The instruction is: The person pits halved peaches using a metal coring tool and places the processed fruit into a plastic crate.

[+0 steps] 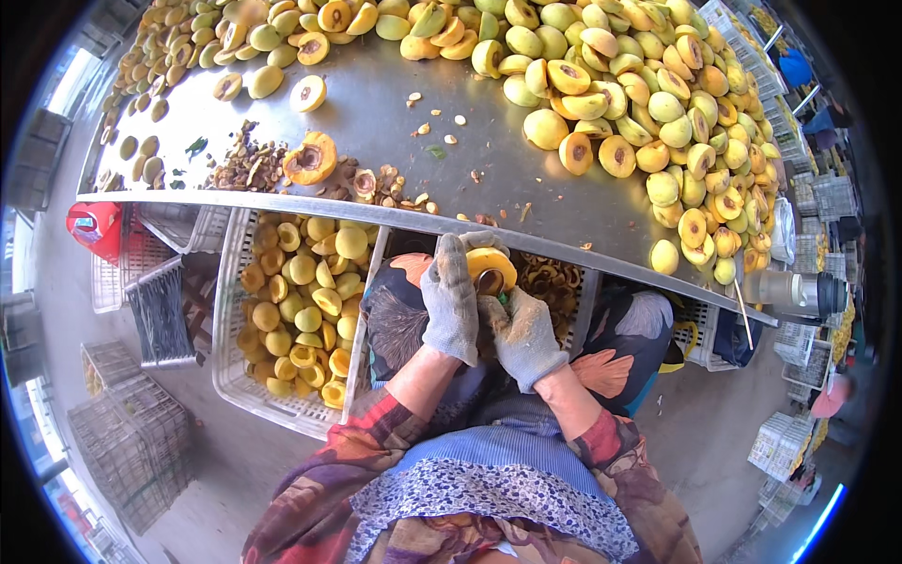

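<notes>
My left hand (452, 299), in a soiled grey knit glove, holds a yellow peach half (490, 262) just below the steel table's front edge. My right hand (525, 331), gloved alike, grips a small pitting tool (491, 282) with a curved metal loop and a bit of green at its handle. The loop is against the cut side of the peach half; its exact depth cannot be told. Under my hands, partly hidden by them, a crate of brown pits and scraps (546, 282) stands between my knees. Left of it, a white plastic crate (229, 359) holds hollowed peach halves (303, 321).
On the steel table (394, 106) lies a large heap of peach halves (662, 127), with pit scraps (246, 166) near the front rim. A clear bottle (789, 290) and a thin stick (743, 314) are at the right corner. Stacked crates (130, 437) stand on the floor.
</notes>
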`<state>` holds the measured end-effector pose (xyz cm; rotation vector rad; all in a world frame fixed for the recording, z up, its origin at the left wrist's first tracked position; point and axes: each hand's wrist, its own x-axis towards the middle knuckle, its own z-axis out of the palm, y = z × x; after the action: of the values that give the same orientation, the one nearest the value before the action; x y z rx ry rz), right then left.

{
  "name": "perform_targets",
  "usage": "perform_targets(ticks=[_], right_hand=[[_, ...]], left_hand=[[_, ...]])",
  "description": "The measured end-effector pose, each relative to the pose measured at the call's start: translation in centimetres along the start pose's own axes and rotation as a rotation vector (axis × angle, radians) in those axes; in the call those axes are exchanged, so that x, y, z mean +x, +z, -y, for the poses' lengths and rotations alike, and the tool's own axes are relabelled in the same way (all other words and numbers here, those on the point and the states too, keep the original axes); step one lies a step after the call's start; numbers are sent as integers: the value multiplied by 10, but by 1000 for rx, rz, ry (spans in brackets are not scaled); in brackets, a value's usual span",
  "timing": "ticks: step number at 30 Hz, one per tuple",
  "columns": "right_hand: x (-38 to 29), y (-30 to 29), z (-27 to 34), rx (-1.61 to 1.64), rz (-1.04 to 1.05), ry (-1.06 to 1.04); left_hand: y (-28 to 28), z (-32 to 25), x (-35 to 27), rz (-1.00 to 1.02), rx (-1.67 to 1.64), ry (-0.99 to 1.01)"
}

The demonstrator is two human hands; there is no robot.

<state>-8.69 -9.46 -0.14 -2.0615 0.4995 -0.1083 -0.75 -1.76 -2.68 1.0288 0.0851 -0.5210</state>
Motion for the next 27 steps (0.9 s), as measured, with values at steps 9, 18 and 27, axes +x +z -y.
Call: perform_targets(ticks=[9,18,27], right_hand=[[16,-1,-5,-9,34,96],[17,-10,-10,137,277,188],[3,-29,-16,396,514,562]], left_hand=[[0,11,14,-71,-34,25],[3,3,-4,-53,94,148],[1,1,-5,134,237,-106]])
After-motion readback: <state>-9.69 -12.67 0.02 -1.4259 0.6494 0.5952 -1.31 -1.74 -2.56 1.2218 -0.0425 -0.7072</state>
